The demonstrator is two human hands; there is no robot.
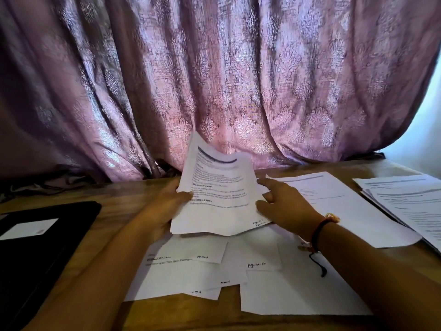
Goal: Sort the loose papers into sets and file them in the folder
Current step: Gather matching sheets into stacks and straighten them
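Hanging behind everything, the purple curtain (214,80) backs the wooden table (124,194). The black folder (47,247) lies flat at the left, waiting, I judge, for finished sets. Loose papers (274,290) overlap nearest the person; two stacks (338,206) at the right look already sorted. The left hand (164,204) pinches a printed sheet (214,192), tilted up probably to read its page number. The right hand (284,206), fingers spread, steadies its edge.

A mauve curtain (214,80) with a damask pattern hung in heavy folds along the far side, its hem meeting the wooden bench (128,192). A pale bright patch (427,115) showed past its right edge.
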